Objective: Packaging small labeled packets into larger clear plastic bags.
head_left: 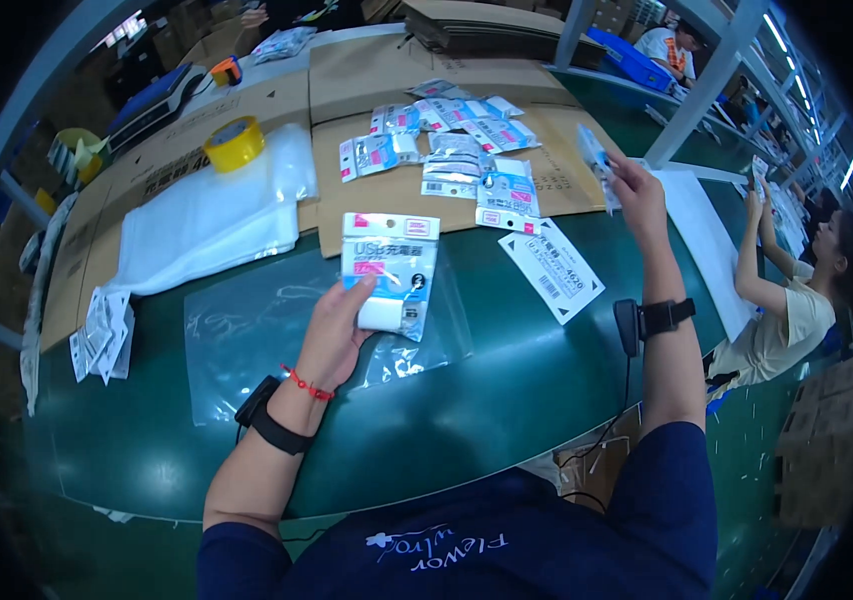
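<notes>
Your left hand (332,330) grips a charger pack (389,270) from below, thumb across its front, fingers behind; held upright above the clear bag (247,335) lying flat on the table. Pack: white card w/ pink top strip, blue panel, white plug body visible thru the blister, lower half.

Ctr: approx. a dozen like packs (457,150) scattered on a cardboard sheet (387,195), some overlapping. A white label card (552,270) lies on the green, just right of ctr.

Your right hand (637,195) is raised over the table's far right, pinching a second small pack (597,165) betw. thumb and fingers, tilted edge-on; print not legible.

Surface: dark green table (507,390), curved front edge. Far left: stack of small sachets (102,335), pile of clear poly bags (212,215), yellow tape roll (235,143) on top of it, more cardboard beneath.

Room: steel uprights, strip lights upper right, blue bin (632,58) behind. Another person (797,300) seated at right, hands up at own bench.
</notes>
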